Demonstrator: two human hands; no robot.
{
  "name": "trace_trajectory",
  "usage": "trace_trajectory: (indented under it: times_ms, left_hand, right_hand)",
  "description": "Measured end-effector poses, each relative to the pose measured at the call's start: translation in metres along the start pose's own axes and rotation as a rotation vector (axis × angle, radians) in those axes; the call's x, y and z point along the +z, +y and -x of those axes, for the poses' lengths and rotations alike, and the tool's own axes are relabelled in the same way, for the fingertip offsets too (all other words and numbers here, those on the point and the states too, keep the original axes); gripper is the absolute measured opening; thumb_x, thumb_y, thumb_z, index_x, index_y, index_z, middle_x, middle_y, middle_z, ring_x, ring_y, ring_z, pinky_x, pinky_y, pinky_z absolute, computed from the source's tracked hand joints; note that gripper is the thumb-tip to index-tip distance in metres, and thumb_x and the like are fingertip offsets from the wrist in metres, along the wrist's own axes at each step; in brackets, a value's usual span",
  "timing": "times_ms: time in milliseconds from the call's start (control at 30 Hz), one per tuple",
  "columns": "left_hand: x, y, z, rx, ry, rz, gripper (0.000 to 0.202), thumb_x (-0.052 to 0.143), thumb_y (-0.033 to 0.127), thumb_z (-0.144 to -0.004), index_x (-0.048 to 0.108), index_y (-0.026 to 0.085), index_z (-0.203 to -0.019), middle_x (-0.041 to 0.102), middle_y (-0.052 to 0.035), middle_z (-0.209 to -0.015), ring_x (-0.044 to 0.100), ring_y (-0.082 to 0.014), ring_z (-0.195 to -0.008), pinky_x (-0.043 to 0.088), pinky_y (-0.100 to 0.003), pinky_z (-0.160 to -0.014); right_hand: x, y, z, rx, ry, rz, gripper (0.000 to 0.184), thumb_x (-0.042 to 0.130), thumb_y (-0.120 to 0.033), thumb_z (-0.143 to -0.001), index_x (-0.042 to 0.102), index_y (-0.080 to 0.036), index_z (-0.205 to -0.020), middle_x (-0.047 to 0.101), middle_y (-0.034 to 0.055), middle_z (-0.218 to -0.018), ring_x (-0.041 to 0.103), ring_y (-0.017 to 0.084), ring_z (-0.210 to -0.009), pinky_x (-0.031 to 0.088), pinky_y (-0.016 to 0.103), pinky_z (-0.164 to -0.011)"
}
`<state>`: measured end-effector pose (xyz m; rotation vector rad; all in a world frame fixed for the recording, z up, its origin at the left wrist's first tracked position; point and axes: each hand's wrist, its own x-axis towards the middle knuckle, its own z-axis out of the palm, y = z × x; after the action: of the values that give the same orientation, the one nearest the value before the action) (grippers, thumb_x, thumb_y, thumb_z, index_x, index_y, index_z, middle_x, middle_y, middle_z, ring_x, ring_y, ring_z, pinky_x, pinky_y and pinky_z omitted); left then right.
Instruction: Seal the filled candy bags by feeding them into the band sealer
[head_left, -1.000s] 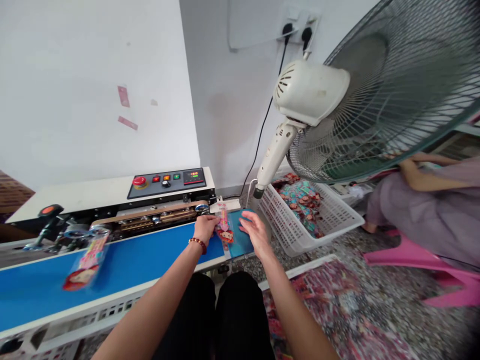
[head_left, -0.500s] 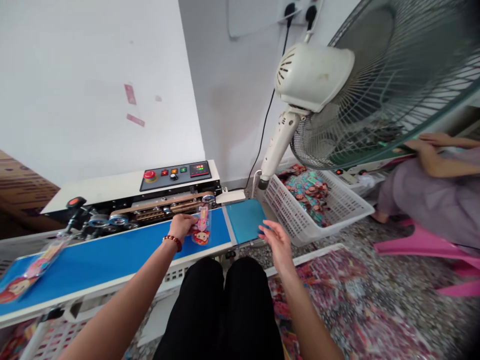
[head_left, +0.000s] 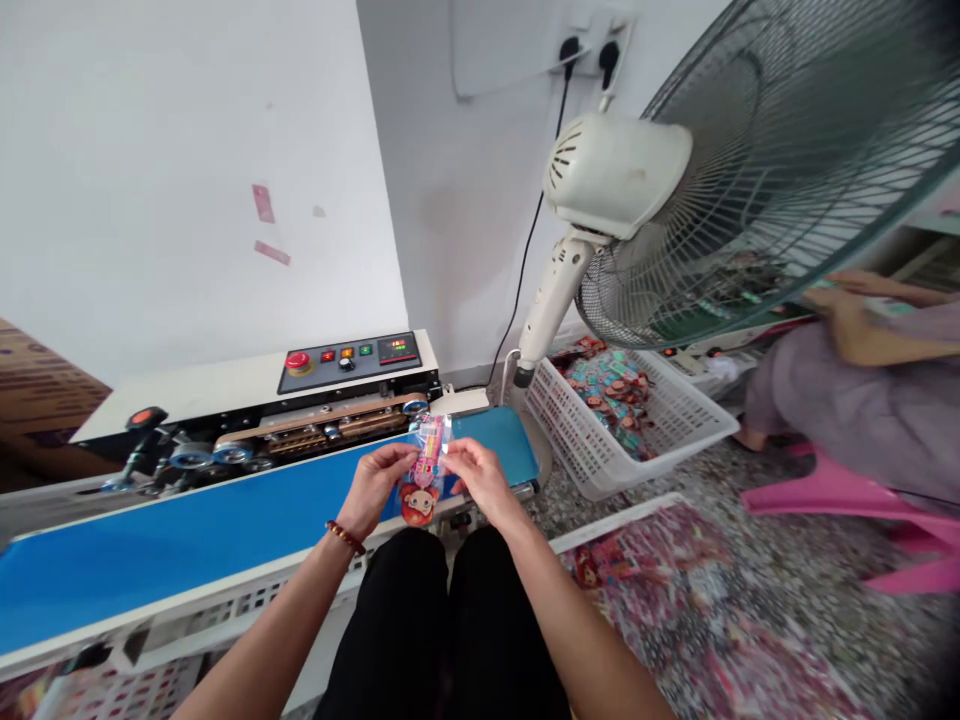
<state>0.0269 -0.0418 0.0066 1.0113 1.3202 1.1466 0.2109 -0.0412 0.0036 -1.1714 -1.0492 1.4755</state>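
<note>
While a blue-belted white conveyor machine reaches toward nine o'clock, a white perforated plastic basket sits at three. Left hand and right hand pinch opposite edges of a clear cartoon-printed plastic packet near the machine's three-o'clock end.

From far off, I see soft light. The flat white wall is bright; the smooth grey wall beside it is dimmer. The clear plastic packet with a red cartoon head shines near its top. The big round grey wire fan looks stretched, and the pink plastic packets low right are smeary. The right corners go dark.
</note>
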Motion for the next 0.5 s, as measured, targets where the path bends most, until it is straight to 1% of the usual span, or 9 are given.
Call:
trace_trajectory:
  times_ms: [67, 167, 233, 300, 367, 433, 500]
  left_hand:
    - [0.007, 0.002, -0.005, 0.051, 0.009, -0.018, 0.047, 0.087, 0.055, -0.056, 0.078, 0.016, -0.081, 0.076, -0.0082, -0.084, 0.065, -0.0213, -0.076, 0.052, -0.031, -0.073]
    - [0.012, 0.011, -0.008, 0.145, 0.001, -0.050, 0.038, 0.082, 0.051, -0.065, 0.080, 0.018, -0.083, 0.077, -0.0078, -0.092, 0.067, -0.0242, -0.087, 0.053, -0.032, -0.083]
    - [0.015, 0.019, -0.010, 0.204, -0.015, -0.064, 0.032, 0.079, 0.048, -0.070, 0.081, 0.019, -0.085, 0.077, -0.0069, -0.094, 0.068, -0.0242, -0.089, 0.053, -0.032, -0.085]
    - [0.020, 0.024, -0.014, 0.268, -0.009, -0.097, 0.028, 0.077, 0.045, -0.073, 0.082, 0.020, -0.084, 0.076, -0.0068, -0.093, 0.068, -0.0242, -0.091, 0.053, -0.032, -0.086]
    - [0.025, 0.026, -0.020, 0.312, 0.014, -0.135, 0.026, 0.075, 0.044, -0.073, 0.082, 0.020, -0.081, 0.076, -0.0072, -0.091, 0.067, -0.0240, -0.091, 0.053, -0.031, -0.086]
    - [0.030, 0.024, -0.027, 0.308, 0.028, -0.139, 0.027, 0.075, 0.044, -0.072, 0.081, 0.019, -0.080, 0.076, -0.0077, -0.090, 0.068, -0.0238, -0.089, 0.053, -0.031, -0.084]
    - [0.034, 0.020, -0.034, 0.254, 0.010, -0.098, 0.030, 0.076, 0.045, -0.070, 0.082, 0.018, -0.081, 0.077, -0.0079, -0.090, 0.068, -0.0242, -0.088, 0.053, -0.032, -0.083]
  right_hand:
    - [-0.001, -0.005, -0.008, -0.097, 0.058, 0.048, 0.027, 0.076, -0.048, -0.071, 0.067, -0.023, -0.077, 0.068, 0.0009, -0.071, 0.064, 0.020, -0.070, 0.047, 0.026, -0.052]
    - [-0.010, -0.014, -0.012, -0.266, 0.099, 0.145, 0.020, 0.073, -0.045, -0.076, 0.070, -0.025, -0.074, 0.070, 0.0005, -0.074, 0.064, 0.020, -0.073, 0.051, 0.030, -0.068]
    - [-0.017, -0.019, -0.015, -0.321, 0.105, 0.211, 0.018, 0.072, -0.044, -0.077, 0.072, -0.026, -0.073, 0.070, 0.0002, -0.074, 0.063, 0.021, -0.074, 0.051, 0.031, -0.072]
    - [-0.022, -0.023, -0.019, -0.335, 0.110, 0.232, 0.016, 0.070, -0.043, -0.077, 0.072, -0.027, -0.073, 0.070, -0.0002, -0.075, 0.062, 0.020, -0.073, 0.050, 0.031, -0.072]
    - [-0.026, -0.025, -0.025, -0.318, 0.119, 0.226, 0.015, 0.070, -0.042, -0.076, 0.072, -0.027, -0.072, 0.069, -0.0008, -0.073, 0.060, 0.019, -0.069, 0.048, 0.030, -0.068]
    - [-0.030, -0.026, -0.031, -0.283, 0.116, 0.217, 0.014, 0.071, -0.041, -0.073, 0.072, -0.027, -0.070, 0.068, -0.0015, -0.070, 0.057, 0.018, -0.063, 0.045, 0.028, -0.061]
    - [-0.033, -0.028, -0.035, -0.253, 0.097, 0.216, 0.014, 0.071, -0.040, -0.073, 0.072, -0.027, -0.070, 0.068, -0.0015, -0.069, 0.055, 0.017, -0.060, 0.042, 0.027, -0.056]
